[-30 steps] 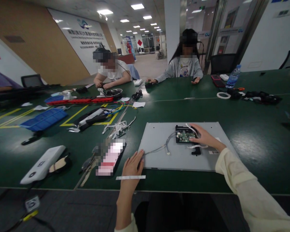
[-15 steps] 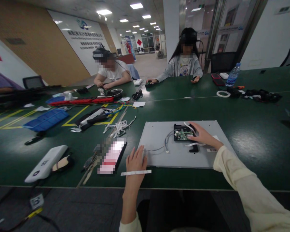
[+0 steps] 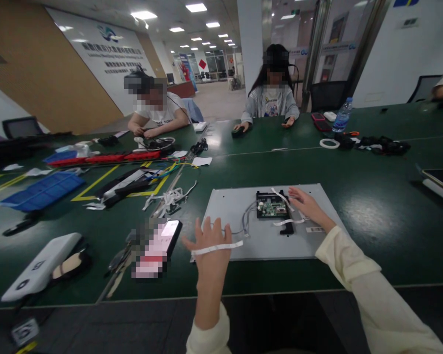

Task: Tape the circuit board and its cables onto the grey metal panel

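Note:
A grey metal panel (image 3: 317, 206) lies flat on the green table in front of me. A small green circuit board (image 3: 271, 206) in a black frame sits on it, with grey wires (image 3: 245, 223) trailing to the left. My right hand (image 3: 308, 206) rests open on the panel just right of the board, fingertips toward it. My left hand (image 3: 208, 243) hovers over the panel's near left corner with fingers spread. A thin white strip (image 3: 217, 249) lies across the back of that hand. A white ribbon cable (image 3: 290, 222) sits below the board.
A phone (image 3: 157, 248) lies left of my left hand. A white device (image 3: 37, 265), cables, a blue tray (image 3: 40, 191) and red strips fill the left side. Two people sit across the table. A water bottle (image 3: 342, 116), tape roll (image 3: 329, 143) and another phone (image 3: 441, 179) are to the right.
My left hand lifted from the panel's corner and spread its fingers, and the white strip now lies across it. My right hand drew slightly back from the board. The view shifted right.

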The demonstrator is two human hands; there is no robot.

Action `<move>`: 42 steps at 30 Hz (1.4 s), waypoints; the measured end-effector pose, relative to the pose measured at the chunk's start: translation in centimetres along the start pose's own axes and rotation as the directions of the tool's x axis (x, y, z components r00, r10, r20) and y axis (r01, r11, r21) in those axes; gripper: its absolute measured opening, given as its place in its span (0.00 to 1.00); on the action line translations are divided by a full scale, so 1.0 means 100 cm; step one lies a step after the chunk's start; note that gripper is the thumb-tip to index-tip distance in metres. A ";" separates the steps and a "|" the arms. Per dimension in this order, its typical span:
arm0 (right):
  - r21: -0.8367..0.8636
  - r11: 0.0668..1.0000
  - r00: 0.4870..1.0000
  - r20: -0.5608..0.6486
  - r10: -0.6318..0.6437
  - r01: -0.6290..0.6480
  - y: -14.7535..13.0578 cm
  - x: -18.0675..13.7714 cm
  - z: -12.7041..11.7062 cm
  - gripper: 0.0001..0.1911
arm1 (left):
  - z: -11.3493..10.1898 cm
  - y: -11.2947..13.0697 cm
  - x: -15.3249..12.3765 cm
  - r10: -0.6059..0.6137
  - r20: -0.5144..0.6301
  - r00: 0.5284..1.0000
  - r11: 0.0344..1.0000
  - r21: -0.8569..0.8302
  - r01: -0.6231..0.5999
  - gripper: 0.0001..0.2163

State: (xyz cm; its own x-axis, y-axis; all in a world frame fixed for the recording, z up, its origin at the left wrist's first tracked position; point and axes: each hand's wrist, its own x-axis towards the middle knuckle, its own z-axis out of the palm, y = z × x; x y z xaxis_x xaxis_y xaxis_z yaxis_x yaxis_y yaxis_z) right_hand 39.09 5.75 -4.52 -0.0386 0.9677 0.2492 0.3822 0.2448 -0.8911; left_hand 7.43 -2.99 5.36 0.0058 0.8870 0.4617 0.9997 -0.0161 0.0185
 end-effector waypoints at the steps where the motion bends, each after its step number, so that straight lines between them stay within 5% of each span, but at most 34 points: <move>1: -0.014 1.000 1.000 0.000 -0.002 0.002 0.000 0.000 0.000 0.30 | 0.002 -0.010 -0.008 -0.026 0.014 1.000 0.999 0.026 0.026 0.13; 5: -0.150 0.986 0.998 0.013 -0.066 0.067 -0.005 -0.002 0.001 0.31 | 0.011 -0.038 -0.033 -0.134 -0.008 0.991 0.989 0.068 0.134 0.12; 8: -0.266 0.954 0.990 0.059 -0.127 0.138 -0.012 -0.006 0.002 0.36 | 0.018 -0.036 -0.032 -0.130 -0.015 0.991 0.992 -0.005 0.130 0.12; 13: -0.318 0.926 0.975 0.153 -0.163 0.205 -0.018 -0.005 0.009 0.44 | 0.017 0.011 0.008 0.109 -0.025 0.994 0.966 -0.232 -0.112 0.14; 17: -0.284 0.919 0.955 0.195 -0.223 0.273 -0.017 0.005 0.013 0.45 | 0.025 0.064 0.049 0.353 -0.008 0.935 0.867 -0.374 -0.331 0.15; 22: -0.224 0.933 0.955 0.162 -0.247 0.280 -0.011 0.011 0.013 0.46 | 0.069 0.116 0.077 0.548 0.053 0.834 0.747 -0.478 -0.461 0.16; 27: -0.205 0.940 0.958 0.148 -0.246 0.274 -0.006 0.013 0.015 0.45 | 0.112 0.131 0.082 0.569 0.066 0.820 0.728 -0.503 -0.465 0.16; 31: -0.211 0.943 0.961 0.162 -0.225 0.256 -0.009 0.012 0.011 0.47 | 0.123 0.127 0.082 0.588 0.048 0.808 0.702 -0.525 -0.480 0.16; 35: -0.201 0.977 0.993 -0.082 -0.087 0.069 -0.010 0.011 -0.004 0.32 | 0.121 0.125 0.079 0.562 0.070 0.824 0.722 -0.527 -0.448 0.17; 38: -0.286 0.955 0.955 -0.298 -0.010 -0.079 -0.006 0.009 -0.013 0.19 | 0.120 0.127 0.078 0.553 0.090 0.828 0.742 -0.504 -0.442 0.17; 42: -0.413 0.904 0.972 -0.234 0.014 -0.112 -0.003 0.007 -0.012 0.14 | 0.126 0.128 0.080 0.551 0.102 0.828 0.753 -0.488 -0.441 0.18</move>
State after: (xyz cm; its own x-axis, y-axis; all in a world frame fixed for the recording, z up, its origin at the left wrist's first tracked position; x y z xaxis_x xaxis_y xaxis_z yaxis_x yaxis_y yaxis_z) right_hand 40.10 6.25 -3.65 0.1834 0.9300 0.3184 0.7310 0.0875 -0.6768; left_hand 20.61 9.67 -1.90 0.5585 0.7727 0.3017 0.7386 -0.6288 0.2432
